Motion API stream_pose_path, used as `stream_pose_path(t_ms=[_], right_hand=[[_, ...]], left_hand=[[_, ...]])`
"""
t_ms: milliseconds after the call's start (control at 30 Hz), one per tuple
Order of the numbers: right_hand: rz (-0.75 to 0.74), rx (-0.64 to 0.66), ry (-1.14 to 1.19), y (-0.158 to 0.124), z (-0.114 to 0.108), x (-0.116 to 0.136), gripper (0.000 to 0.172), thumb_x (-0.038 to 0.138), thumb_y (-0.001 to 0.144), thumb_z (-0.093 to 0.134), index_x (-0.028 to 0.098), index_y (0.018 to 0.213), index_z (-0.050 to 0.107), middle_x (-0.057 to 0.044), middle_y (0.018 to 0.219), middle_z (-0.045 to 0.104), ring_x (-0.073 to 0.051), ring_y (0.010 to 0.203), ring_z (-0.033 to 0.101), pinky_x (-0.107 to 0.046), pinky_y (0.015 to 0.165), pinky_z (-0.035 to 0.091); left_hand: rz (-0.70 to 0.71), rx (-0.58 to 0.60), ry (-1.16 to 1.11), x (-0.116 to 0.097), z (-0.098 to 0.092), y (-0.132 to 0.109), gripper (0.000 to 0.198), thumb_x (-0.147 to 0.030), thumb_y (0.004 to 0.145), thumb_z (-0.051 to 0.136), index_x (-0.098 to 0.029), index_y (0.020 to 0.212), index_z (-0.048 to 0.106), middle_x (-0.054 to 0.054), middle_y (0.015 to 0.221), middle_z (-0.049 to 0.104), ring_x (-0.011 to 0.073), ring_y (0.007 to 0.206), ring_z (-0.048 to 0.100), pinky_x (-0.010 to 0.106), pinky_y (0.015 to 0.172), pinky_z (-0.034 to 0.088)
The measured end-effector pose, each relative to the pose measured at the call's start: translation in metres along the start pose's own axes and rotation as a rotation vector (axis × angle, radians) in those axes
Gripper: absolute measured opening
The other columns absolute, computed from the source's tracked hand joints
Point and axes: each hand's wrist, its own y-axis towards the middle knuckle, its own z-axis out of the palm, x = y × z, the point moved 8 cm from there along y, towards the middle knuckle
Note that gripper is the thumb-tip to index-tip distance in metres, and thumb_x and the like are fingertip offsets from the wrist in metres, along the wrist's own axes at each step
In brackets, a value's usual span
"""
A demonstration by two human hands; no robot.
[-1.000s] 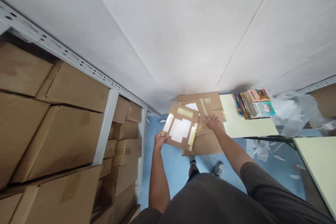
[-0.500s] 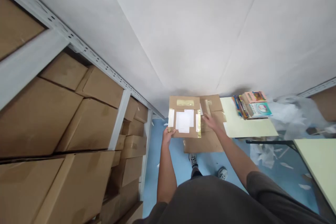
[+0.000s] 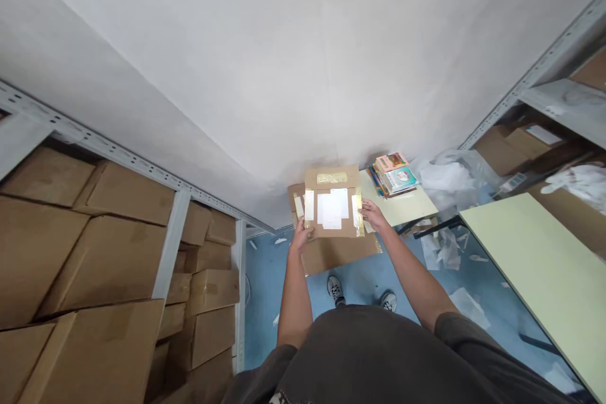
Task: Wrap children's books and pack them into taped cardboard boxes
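Note:
Both my hands hold a cardboard parcel by its sides, its broad face toward me. White paper labels overlap in the middle of that face. Yellowish tape runs along its upper part and right edge. My left hand grips the lower left corner, thumb in front. My right hand is closed on the right edge, some fingers hidden. Behind and below the parcel lies larger brown cardboard, partly covered by it. How thick the parcel is cannot be seen.
Stacked books lie on a pale table at the right. Clear plastic wrapping lies beyond. Shelving with cardboard boxes stands at the left. Another pale tabletop is nearer right. Paper scraps litter the blue floor.
My right hand has come onto the parcel's right edge from over the cardboard beside it. My left hand keeps its hold. The view has turned right, showing more of the right-hand shelves.

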Motion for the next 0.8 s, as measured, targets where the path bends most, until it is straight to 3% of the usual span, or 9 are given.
stream_pose_path(t_ms=[167, 300, 433, 600, 800], right_hand=[[-0.099, -0.044, 0.051, -0.032, -0.08, 0.057, 0.064, 0.039, 0.064, 0.09, 0.029, 0.122, 0.067, -0.003, 0.105, 0.078, -0.024, 0.093, 0.072, -0.031, 0.074, 0.055], [-0.13, -0.04, 0.064, -0.06, -0.161, 0.102, 0.066, 0.035, 0.067, 0.087, 0.034, 0.129, 0.066, 0.0, 0.104, 0.078, -0.022, 0.094, 0.072, -0.03, 0.074, 0.056], [-0.155, -0.081, 0.09, -0.093, -0.25, 0.136, 0.067, 0.03, 0.067, 0.088, 0.034, 0.129, 0.065, 0.0, 0.102, 0.078, -0.023, 0.093, 0.073, -0.032, 0.075, 0.058], [-0.197, -0.198, 0.128, -0.134, -0.345, 0.154, 0.063, 0.031, 0.069, 0.089, 0.032, 0.128, 0.066, -0.003, 0.108, 0.08, -0.026, 0.098, 0.075, -0.037, 0.077, 0.061], [-0.217, -0.399, 0.135, -0.173, -0.43, 0.154, 0.067, 0.037, 0.07, 0.091, 0.033, 0.132, 0.066, -0.004, 0.113, 0.079, -0.03, 0.105, 0.074, -0.043, 0.084, 0.061]], left_hand=[[0.147, 0.103, 0.121, -0.025, 0.097, 0.008, 0.08, -0.02, 0.062, 0.077, -0.023, 0.141, 0.068, 0.01, 0.13, 0.075, 0.0264, 0.118, 0.069, 0.04, 0.103, 0.054], [0.231, 0.147, 0.155, -0.034, 0.198, 0.005, 0.078, -0.021, 0.063, 0.078, -0.022, 0.141, 0.068, 0.013, 0.127, 0.075, 0.0278, 0.115, 0.07, 0.042, 0.099, 0.055], [0.24, 0.254, 0.149, -0.025, 0.296, -0.002, 0.072, -0.027, 0.066, 0.082, -0.021, 0.136, 0.07, 0.011, 0.123, 0.076, 0.0249, 0.108, 0.071, 0.037, 0.093, 0.056], [0.077, 0.403, 0.227, 0.001, 0.391, 0.004, 0.061, -0.039, 0.072, 0.082, -0.018, 0.129, 0.074, 0.006, 0.093, 0.077, 0.0203, 0.079, 0.069, 0.032, 0.075, 0.055], [0.09, 0.538, 0.247, 0.017, 0.501, 0.036, 0.049, -0.033, 0.073, 0.08, -0.019, 0.12, 0.078, 0.008, 0.102, 0.081, 0.0242, 0.093, 0.072, 0.038, 0.09, 0.057]])
